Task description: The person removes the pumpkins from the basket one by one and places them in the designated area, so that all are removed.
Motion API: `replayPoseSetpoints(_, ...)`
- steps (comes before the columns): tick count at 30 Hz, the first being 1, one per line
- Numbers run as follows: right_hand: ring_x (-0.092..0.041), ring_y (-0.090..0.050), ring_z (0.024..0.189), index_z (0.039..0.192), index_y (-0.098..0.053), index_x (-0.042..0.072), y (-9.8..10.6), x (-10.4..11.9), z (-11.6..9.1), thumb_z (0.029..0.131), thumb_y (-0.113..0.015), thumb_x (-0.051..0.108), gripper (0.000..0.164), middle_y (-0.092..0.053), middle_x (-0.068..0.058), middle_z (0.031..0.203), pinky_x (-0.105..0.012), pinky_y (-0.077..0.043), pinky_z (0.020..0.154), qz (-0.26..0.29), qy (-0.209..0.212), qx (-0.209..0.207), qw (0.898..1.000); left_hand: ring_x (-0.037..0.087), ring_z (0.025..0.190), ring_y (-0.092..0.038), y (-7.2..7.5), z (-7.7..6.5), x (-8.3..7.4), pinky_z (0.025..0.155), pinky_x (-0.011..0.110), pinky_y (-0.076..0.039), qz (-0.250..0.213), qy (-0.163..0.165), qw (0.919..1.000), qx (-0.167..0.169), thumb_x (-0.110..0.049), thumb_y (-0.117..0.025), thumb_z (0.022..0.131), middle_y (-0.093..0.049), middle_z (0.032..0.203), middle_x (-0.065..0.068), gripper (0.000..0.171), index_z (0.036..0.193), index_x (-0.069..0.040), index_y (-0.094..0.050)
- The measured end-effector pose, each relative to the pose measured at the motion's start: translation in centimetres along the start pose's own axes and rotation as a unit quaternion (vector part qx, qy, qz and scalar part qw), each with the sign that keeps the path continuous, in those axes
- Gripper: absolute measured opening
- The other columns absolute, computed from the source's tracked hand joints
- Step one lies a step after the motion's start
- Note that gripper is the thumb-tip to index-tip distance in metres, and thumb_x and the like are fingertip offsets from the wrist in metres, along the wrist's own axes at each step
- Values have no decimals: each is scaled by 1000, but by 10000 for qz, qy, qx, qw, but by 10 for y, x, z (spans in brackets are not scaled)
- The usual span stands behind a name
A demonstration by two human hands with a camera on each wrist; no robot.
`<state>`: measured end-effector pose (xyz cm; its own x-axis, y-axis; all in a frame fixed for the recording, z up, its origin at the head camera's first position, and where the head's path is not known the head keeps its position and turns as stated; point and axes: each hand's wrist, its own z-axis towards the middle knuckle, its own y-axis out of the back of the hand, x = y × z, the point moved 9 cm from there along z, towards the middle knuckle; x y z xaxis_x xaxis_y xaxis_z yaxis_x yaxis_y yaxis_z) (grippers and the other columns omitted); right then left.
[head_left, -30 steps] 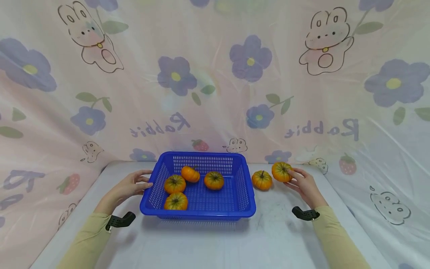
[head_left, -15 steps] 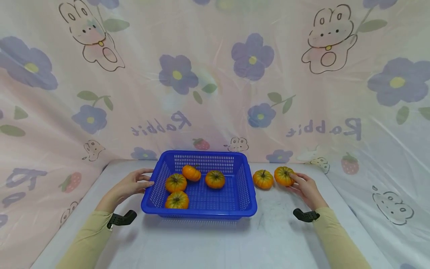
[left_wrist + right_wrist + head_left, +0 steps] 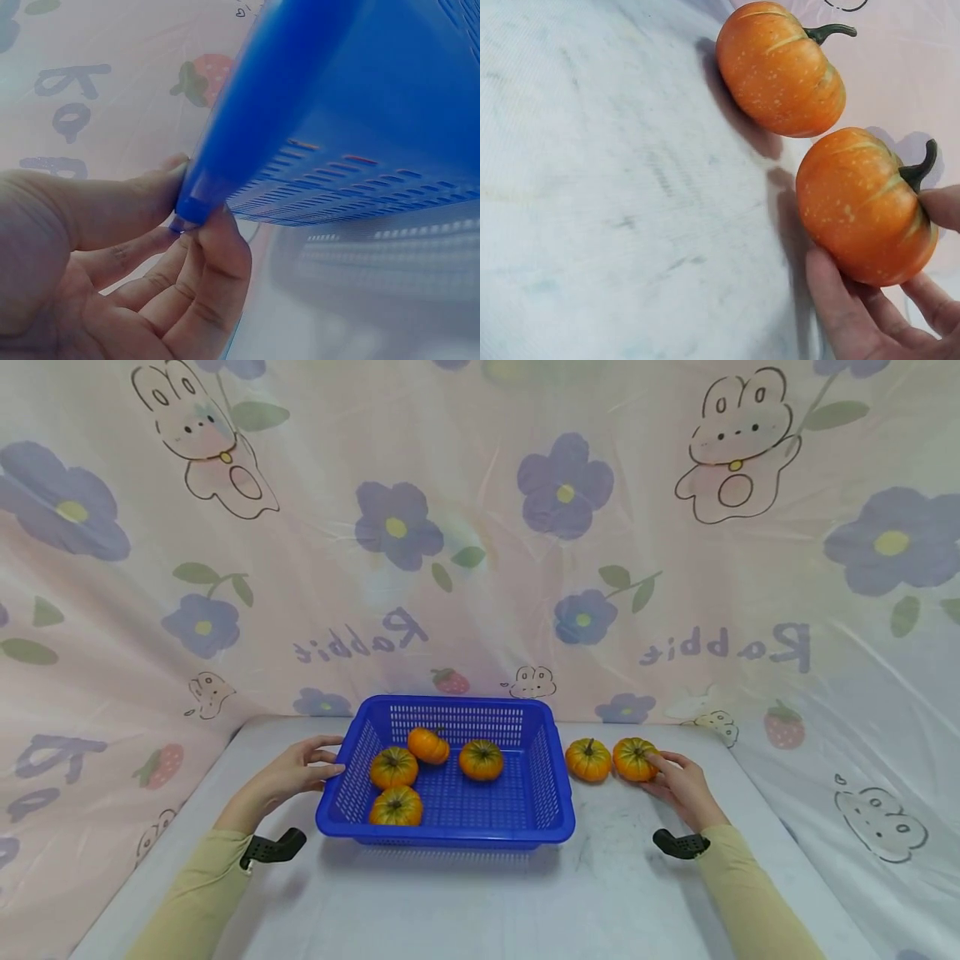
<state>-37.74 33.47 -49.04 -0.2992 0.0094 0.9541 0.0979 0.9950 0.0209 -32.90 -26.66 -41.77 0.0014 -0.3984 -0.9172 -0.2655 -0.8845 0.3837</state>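
Note:
My left hand (image 3: 293, 775) pinches the left rim of a blue plastic basket (image 3: 442, 837); in the left wrist view the thumb and curled fingers meet on the rim (image 3: 225, 161). Out on the right, my right hand (image 3: 681, 785) holds a small orange pumpkin (image 3: 633, 759) close over the table. The right wrist view shows the thumb by the green stem of this pumpkin (image 3: 862, 214) and the fingers along its side and underneath. Just left of it sits a second pumpkin (image 3: 588, 761), seen also as the upper pumpkin (image 3: 780, 71) in the right wrist view.
Several pumpkins lie inside the basket, among them one tipped on its side (image 3: 428, 746) and one nearest the front wall (image 3: 396, 807). The white table (image 3: 480, 910) ends at a curtain (image 3: 480, 585) printed with rabbits and flowers.
My right hand has lowered the pumpkin toward the table, beside the second pumpkin. The left hand keeps its place on the basket rim. The head view has shifted slightly.

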Motion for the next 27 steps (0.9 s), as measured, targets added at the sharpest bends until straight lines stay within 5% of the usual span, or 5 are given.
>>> replayPoseSetpoints(10,-12,-59,93,149,-17,-3,0,-1,4,98,-53,33,71,-22,-30,149,-37,-49,91,-383,77,-162,9991,26,91,-63,-1,-1,0,80,38,-55,36,28,10000,-29,-18,-64,93,-53,119,27,66,144,5,-29)
replayPoseSetpoints(18,-32,-43,120,149,-18,-2,0,-1,3,99,-51,34,70,-23,-31,147,-37,-48,91,-586,92,-340,9977,28,91,-64,-2,0,-1,80,40,-55,-149,-34,9998,122,-17,-64,93,-53,119,27,68,145,7,-26)
replayPoseSetpoints(27,-30,-48,113,147,-21,-7,3,0,-2,98,-51,34,70,-24,-30,147,-36,-49,89,-721,85,-525,9960,28,93,-63,-1,-1,0,82,40,-54,-149,-13,9999,86,-19,-63,94,-52,120,27,69,146,5,-26)
